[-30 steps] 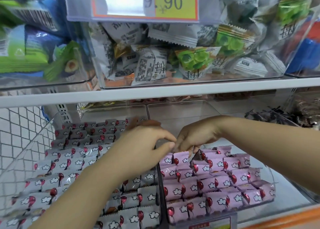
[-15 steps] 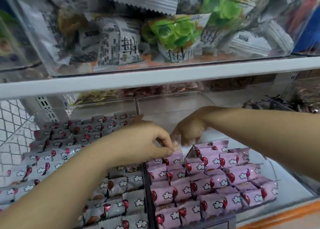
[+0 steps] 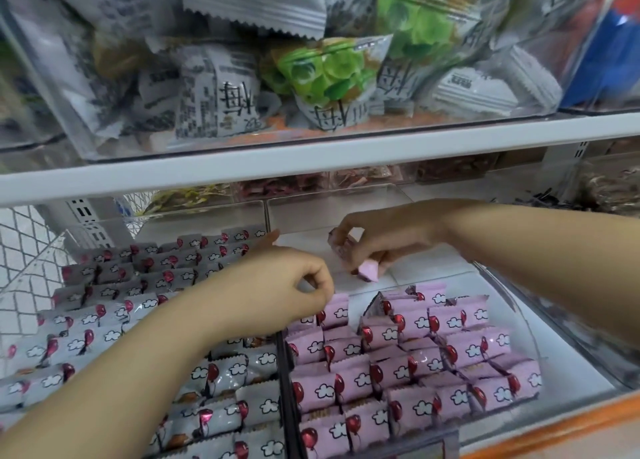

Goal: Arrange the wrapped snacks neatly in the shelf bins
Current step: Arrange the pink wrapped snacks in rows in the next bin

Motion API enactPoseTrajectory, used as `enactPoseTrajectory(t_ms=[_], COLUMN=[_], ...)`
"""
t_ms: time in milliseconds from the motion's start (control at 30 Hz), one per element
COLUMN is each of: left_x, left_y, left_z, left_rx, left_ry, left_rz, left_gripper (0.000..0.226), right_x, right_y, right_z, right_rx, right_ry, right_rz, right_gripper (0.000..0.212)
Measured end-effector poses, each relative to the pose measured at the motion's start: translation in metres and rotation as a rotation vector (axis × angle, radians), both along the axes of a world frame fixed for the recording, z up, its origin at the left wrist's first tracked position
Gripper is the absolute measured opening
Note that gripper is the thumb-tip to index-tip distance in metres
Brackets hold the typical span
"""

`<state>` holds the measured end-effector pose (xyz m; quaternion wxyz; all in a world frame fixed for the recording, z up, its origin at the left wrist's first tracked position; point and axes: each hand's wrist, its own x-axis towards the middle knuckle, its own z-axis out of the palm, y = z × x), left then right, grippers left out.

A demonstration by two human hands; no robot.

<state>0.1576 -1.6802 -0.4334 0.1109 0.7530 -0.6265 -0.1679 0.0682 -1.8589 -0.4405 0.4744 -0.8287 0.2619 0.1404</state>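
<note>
Quickly, L to R: a white wire mesh panel [image 3: 17,243] sits at the far left edge. Beside it the clear plastic left bin [image 3: 207,216] is packed w/ grey foil-wrapped snacks [image 3: 104,320] printed w/ red balloons & white clouds, lying flat in neat overlapping rows. The left forearm crosses over them. The left hand [image 3: 277,285] hangs over the dark divider [image 3: 282,372] btwn the two bins, fingers curled in, tips right at the top edge of the rearmost pink packet [image 3: 335,308] of the nearest column. Can't tell if it pinches that edge or only touches it. 0.5 s ago it plainly pinched a packet standing up at that spot; the hand has barely shifted since.

Above, on the white shelf rail [image 3: 311,160], a clear upper bin [image 3: 69,119] holds loose grey-white & green packets [image 3: 322,77]. The yellow price tag seen 1 s ago is out of view now.

Right of the divider, the clear plastic right bin [image 3: 519,323] holds pink wrapped snacks [image 3: 398,372] w/ the same balloon print, in rows filling only its front part; the back part shows bare white floor. The right hand [image 3: 388,240] is over that bare part, raised off the rows, fingers & thumb clenched round one lifted pink snack [image 3: 367,270], an end poking out below the fingers. 0.5 s ago this hand was lower, fingertips down at the back row; now it's up & further back, its packet apart from the rest.
</note>
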Motion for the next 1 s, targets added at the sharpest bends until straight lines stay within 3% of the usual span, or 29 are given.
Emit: enactPoseTrajectory(t_ms=[233, 433, 733, 1000], left_x=[-0.001, -0.003, -0.009, 0.000], left_y=[0.003, 0.000, -0.006, -0.013], left_z=[0.000, 0.001, 0.010, 0.008], left_rx=[-0.017, -0.012, 0.175, 0.166], left_ry=[-0.068, -0.146, -0.244, -0.196], left_rz=[-0.012, -0.045, -0.068, -0.089], left_gripper=[0.017, 0.017, 0.020, 0.017], right_x=[-0.026, -0.030, -0.029, -0.028], right_y=[0.017, 0.028, 0.030, 0.028], right_z=[0.021, 0.017, -0.009, -0.010], right_rx=[-0.246, -0.311, -0.096, 0.103], right_ry=[-0.030, -0.039, 0.202, 0.237], right_rz=[0.079, 0.072, 0.106, 0.069], right_gripper=[0.030, 0.025, 0.040, 0.030])
